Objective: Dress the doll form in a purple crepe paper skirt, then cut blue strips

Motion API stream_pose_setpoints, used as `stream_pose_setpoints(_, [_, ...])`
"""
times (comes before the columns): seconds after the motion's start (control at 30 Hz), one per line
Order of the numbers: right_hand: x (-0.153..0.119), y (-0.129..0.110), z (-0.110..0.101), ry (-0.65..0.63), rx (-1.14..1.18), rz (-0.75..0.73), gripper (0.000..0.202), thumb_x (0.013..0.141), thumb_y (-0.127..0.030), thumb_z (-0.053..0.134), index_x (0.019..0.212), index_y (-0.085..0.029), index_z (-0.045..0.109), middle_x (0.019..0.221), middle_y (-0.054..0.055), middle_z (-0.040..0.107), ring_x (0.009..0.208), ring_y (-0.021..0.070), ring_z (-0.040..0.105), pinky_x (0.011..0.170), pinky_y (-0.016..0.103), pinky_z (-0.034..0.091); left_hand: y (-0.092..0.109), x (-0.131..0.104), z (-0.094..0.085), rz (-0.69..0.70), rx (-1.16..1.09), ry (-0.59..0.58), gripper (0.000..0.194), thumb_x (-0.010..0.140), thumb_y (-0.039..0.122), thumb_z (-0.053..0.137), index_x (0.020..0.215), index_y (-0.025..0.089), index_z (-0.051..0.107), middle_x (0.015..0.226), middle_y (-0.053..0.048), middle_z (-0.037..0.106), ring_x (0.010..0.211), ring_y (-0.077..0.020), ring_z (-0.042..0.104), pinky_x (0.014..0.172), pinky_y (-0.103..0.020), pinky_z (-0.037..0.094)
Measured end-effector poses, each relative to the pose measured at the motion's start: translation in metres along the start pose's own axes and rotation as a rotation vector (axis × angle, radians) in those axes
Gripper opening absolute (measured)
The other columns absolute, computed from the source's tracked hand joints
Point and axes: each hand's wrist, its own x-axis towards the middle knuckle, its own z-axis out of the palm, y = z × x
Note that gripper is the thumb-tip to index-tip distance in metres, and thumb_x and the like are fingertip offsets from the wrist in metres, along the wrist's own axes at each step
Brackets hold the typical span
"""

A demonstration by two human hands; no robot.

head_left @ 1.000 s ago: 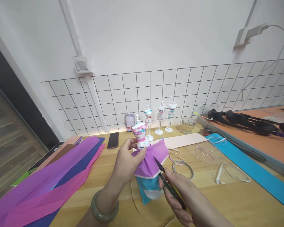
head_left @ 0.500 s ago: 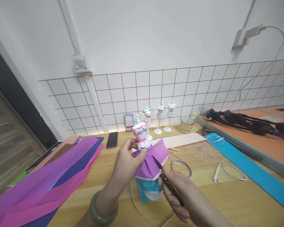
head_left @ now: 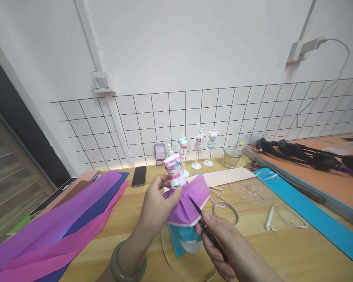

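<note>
My left hand (head_left: 159, 197) grips a small white dress form (head_left: 174, 166), its thumb pressed on the gathered waist of a purple skirt (head_left: 184, 207). Pink and blue patches mark the form's bodice. Below the purple cloth shows a blue layer (head_left: 185, 233), and the form's stand is hidden. My right hand (head_left: 219, 243) holds black pointed tweezers (head_left: 208, 233), closed fingers around them. The tweezers' tip lies over the purple skirt; whether it touches the cloth, I cannot tell.
More small dress forms (head_left: 198, 143) stand by the wall. Coloured cloth strips (head_left: 85, 219) cover the left side. A phone (head_left: 139, 176), a glass cup (head_left: 232, 156), a clear disc with beads (head_left: 251, 192), a grey ring (head_left: 226, 212) and a blue strip (head_left: 312, 215) lie around.
Both hands, the dress form and the tweezers keep nearly the same positions. The whole view has shifted slightly.
</note>
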Motion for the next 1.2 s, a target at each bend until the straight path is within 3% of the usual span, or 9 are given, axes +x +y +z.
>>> stream_pose_setpoints(0.53, [0.0014, -0.0009, -0.0025, 0.000, 0.018, -0.039, 0.047, 0.080, -0.064, 0.044, 0.070, -0.018, 0.047, 0.039, -0.010, 0.038, 0.021, 0.0015, 0.022, 0.024, 0.013, 0.021, 0.0053, -0.0029, 0.0012, -0.002, -0.048, -0.024, 0.029, 0.072, 0.030, 0.063, 0.096, 0.016, 0.055, 0.096, -0.008, 0.063, 0.092, -0.0200, 0.059, 0.071, -0.028, 0.048])
stream_pose_setpoints(0.7, [0.0019, 0.0002, -0.0042, -0.004, -0.010, -0.062, 0.049, 0.082, -0.062, 0.044, 0.060, -0.018, 0.043, 0.036, -0.009, 0.036, 0.021, 0.0021, 0.025, 0.024, 0.014, 0.022, 0.0017, -0.0008, 0.0008, 0.007, -0.055, -0.049, 0.030, 0.073, 0.032, 0.063, 0.097, 0.016, 0.055, 0.096, -0.008, 0.063, 0.093, -0.0205, 0.059, 0.073, -0.029, 0.047])
stream_pose_setpoints(0.9, [0.0018, 0.0012, -0.0038, -0.011, 0.012, -0.062, 0.044, 0.082, -0.060, 0.045, 0.072, -0.018, 0.048, 0.038, -0.011, 0.038, 0.022, 0.0016, 0.021, 0.024, 0.013, 0.022, -0.0016, 0.0000, 0.0008, 0.012, -0.028, -0.051, 0.033, 0.072, 0.034, 0.065, 0.098, 0.016, 0.055, 0.096, -0.008, 0.062, 0.094, -0.0215, 0.058, 0.074, -0.030, 0.047])
stream_pose_setpoints(1.2, [0.0041, 0.0019, -0.0016, -0.001, -0.015, -0.045, 0.048, 0.076, -0.066, 0.047, 0.072, -0.019, 0.047, 0.034, -0.012, 0.034, 0.021, 0.0020, 0.019, 0.023, 0.014, 0.020, -0.0010, 0.0002, 0.0019, -0.005, -0.049, -0.018, 0.031, 0.071, 0.032, 0.065, 0.096, 0.015, 0.056, 0.090, -0.007, 0.063, 0.090, -0.0209, 0.060, 0.073, -0.030, 0.047])
